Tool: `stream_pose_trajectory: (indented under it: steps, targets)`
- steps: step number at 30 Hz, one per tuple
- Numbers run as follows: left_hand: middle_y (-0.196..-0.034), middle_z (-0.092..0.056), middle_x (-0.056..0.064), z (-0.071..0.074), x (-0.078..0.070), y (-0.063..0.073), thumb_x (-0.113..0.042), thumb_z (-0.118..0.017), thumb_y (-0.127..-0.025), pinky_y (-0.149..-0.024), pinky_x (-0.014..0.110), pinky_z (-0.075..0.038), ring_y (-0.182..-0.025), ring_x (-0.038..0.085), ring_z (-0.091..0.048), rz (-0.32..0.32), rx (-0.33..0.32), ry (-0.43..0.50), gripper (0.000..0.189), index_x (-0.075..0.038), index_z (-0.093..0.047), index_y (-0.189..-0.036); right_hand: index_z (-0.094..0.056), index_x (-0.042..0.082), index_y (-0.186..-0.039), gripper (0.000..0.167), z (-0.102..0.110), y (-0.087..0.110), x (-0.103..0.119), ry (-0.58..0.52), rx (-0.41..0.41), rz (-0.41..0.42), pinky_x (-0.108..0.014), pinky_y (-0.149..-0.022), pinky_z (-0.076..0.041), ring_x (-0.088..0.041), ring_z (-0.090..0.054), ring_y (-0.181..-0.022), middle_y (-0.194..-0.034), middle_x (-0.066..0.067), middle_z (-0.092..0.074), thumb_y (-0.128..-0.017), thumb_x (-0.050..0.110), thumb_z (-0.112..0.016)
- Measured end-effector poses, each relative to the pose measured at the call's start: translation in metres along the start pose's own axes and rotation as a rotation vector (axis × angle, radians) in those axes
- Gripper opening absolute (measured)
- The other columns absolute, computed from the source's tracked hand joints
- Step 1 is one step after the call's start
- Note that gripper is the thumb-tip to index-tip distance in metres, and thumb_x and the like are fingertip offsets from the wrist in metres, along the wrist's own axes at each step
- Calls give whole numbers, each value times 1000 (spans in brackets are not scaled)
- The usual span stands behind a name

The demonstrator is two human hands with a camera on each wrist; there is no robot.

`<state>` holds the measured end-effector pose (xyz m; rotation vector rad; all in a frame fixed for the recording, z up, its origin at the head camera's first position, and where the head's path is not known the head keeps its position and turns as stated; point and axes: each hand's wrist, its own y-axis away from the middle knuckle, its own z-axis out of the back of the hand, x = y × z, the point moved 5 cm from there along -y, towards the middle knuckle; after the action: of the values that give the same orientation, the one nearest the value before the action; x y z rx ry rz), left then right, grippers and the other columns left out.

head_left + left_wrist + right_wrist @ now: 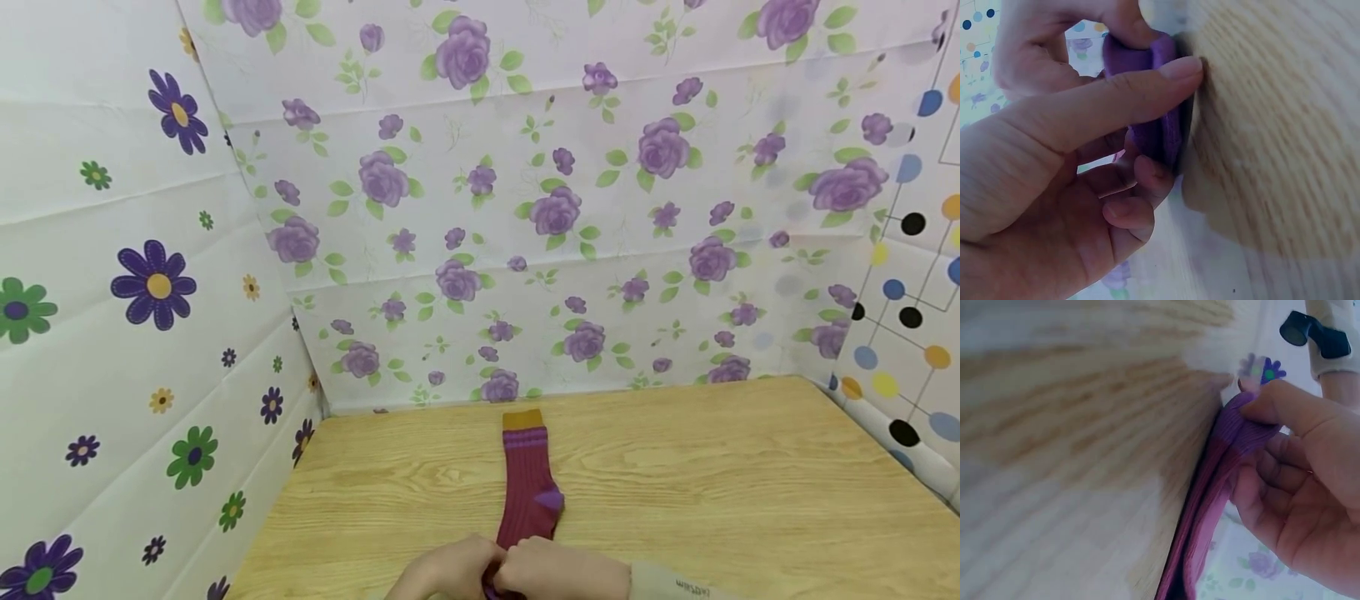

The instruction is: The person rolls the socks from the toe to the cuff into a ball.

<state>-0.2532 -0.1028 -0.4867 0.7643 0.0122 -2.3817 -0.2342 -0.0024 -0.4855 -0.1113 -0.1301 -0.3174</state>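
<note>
A ribbed maroon sock (527, 479) lies lengthwise on the wooden table, with a mustard cuff at the far end and a purple heel on its right side. My left hand (459, 568) and right hand (553, 570) meet at the near end, over the purple toe (1154, 134). The left wrist view has the left thumb laid across the toe, fingers behind it. In the right wrist view, my right thumb and fingers pinch the toe's edge, raised at the tabletop, and the maroon fabric shows as folded layers.
The wood-grain table (720, 483) extends to both sides of the sock. Behind it hangs a white sheet with purple roses (555, 210). A daisy-print sheet (153, 285) is on the left, and a dotted one (911, 317) on the right.
</note>
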Motion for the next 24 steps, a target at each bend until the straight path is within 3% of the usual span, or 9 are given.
stream_pose_trajectory:
  steps: [6, 11, 15, 19, 24]
  targets:
    - [-91, -67, -12, 3, 0, 2, -18, -77, -82, -64, 11, -46, -72, -10, -52, -40, -11, 85, 25, -12, -68, -105, -58, 15, -78, 15, -1, -1, -16, -220, 13, 3, -8, -47, -24, 8, -27, -51, -62, 15, -37, -91, 20, -62]
    - [-79, -57, -17, 4, 4, 5, -16, -75, -81, -52, 13, -39, -61, -7, -43, 31, -74, 177, 23, -14, -67, -102, -56, 10, -79, 9, -3, 1, -33, -448, 7, -35, -10, -46, -25, 9, -25, -50, -62, 15, -35, -85, 12, -62]
    - [-68, -49, -16, 6, 6, 7, -10, -73, -79, -48, 15, -32, -54, -5, -38, 72, -111, 230, 17, -14, -66, -94, -57, 9, -82, 6, -6, 2, -41, -550, -4, -67, -10, -46, -26, 9, -27, -50, -63, 16, -36, -87, 10, -60]
    - [-69, -51, -17, 8, 8, 7, -10, -71, -84, -50, 13, -34, -55, -5, -39, 80, -119, 239, 7, -11, -66, -88, -65, 9, -89, 10, -2, 2, -44, -541, -53, -80, -8, -47, -33, 12, -33, -50, -65, 15, -51, -93, 12, -57]
    - [-71, -52, -16, 11, 10, 7, -13, -70, -88, -54, 12, -37, -59, -4, -41, 86, -119, 241, 6, -8, -68, -85, -70, 10, -95, 8, 10, 3, -42, -457, -145, -125, -8, -59, -46, 13, -51, -64, -81, 9, -69, -92, 11, -63]
